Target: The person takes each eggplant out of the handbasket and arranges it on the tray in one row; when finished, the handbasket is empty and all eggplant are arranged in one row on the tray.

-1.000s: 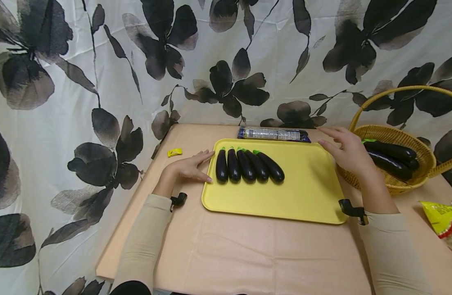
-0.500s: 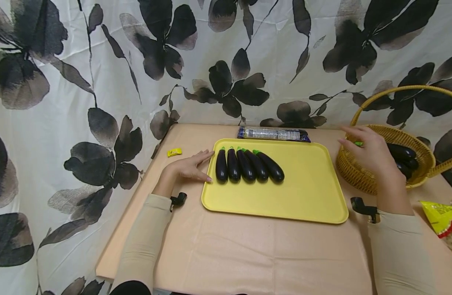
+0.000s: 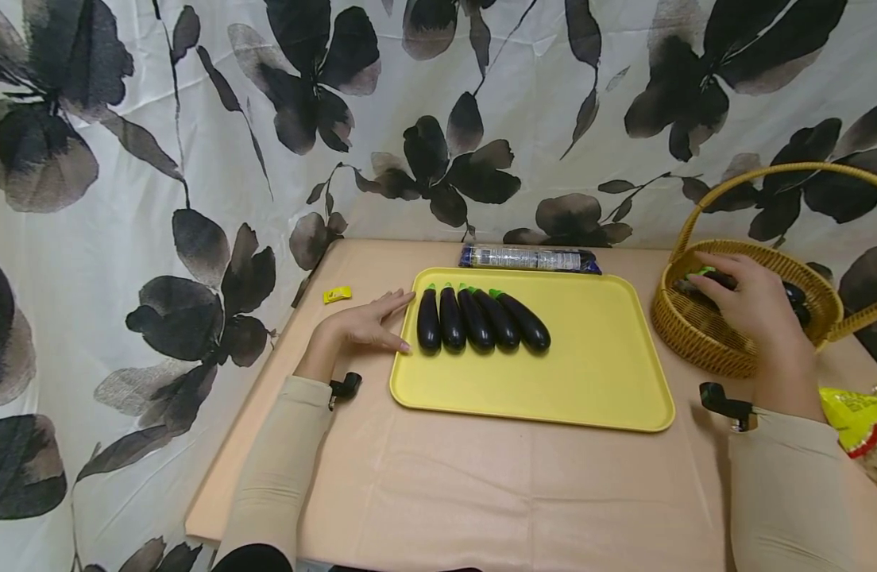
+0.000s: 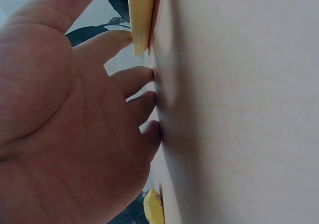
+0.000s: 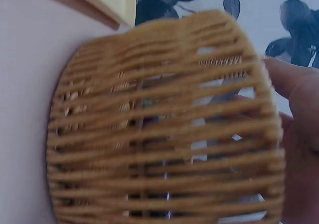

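Several dark purple eggplants (image 3: 476, 322) with green stems lie side by side on the left part of a yellow tray (image 3: 589, 365). My left hand (image 3: 363, 324) rests at the tray's left edge, fingers spread; in the left wrist view its fingertips touch the tabletop and the tray's rim. Over a wicker basket (image 3: 703, 345) my right hand (image 3: 756, 298) reaches inside, thumb and fingers around an eggplant (image 3: 724, 280) whose green stem end shows between them. Another eggplant (image 3: 797, 300) lies in the basket, partly hidden by the hand. Basket weave hides most of the grip in the right wrist view.
Behind the tray lies a clear-and-blue package (image 3: 530, 258). A small yellow packet (image 3: 337, 295) sits at the left, and a yellow bag (image 3: 863, 429) at the right edge. The basket's tall handle (image 3: 789, 168) arches above it. A floral curtain (image 3: 438, 119) hangs behind.
My right hand has moved right from above the tray's far right corner into the basket, and its fingers have closed around an eggplant. The left hand has stayed at the tray's edge.
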Available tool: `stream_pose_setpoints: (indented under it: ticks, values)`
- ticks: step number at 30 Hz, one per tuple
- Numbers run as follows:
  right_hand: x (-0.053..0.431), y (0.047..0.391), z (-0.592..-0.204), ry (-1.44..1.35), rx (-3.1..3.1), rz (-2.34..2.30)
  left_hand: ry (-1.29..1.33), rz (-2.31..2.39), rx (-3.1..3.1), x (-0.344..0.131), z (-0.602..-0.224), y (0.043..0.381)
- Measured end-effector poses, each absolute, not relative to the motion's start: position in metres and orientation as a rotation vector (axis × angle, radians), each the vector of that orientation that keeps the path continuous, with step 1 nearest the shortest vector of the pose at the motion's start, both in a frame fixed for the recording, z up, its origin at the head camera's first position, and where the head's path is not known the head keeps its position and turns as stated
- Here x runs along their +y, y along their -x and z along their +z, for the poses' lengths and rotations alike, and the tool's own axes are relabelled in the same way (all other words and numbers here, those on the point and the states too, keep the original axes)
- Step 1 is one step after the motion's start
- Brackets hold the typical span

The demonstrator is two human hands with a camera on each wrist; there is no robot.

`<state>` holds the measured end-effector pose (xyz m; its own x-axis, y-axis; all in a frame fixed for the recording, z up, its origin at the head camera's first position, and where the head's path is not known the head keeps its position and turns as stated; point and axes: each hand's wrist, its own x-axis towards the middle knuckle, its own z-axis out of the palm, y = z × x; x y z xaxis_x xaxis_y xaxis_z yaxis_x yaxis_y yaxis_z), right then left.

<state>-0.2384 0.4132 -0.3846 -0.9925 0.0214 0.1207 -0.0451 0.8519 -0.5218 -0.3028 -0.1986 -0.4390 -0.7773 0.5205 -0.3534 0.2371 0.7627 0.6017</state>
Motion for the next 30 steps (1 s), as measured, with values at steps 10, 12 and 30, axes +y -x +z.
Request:
stream_pose_setpoints:
  ticks: [10, 12, 30]
  values:
    - [0.442, 0.239, -0.398, 0.014, -3.021, 0.715, -0.564, 0.736, 2.444, -0.199, -0.441, 0.304]
    - [0.447, 0.238, -0.400, 0.037, -3.051, 0.694, -0.569, 0.732, 2.447, -0.199, -0.441, 0.304]
    - [0.460, 0.233, -0.403, 0.105, -3.222, 0.689, -0.583, 0.742, 2.453, -0.199, -0.440, 0.305]
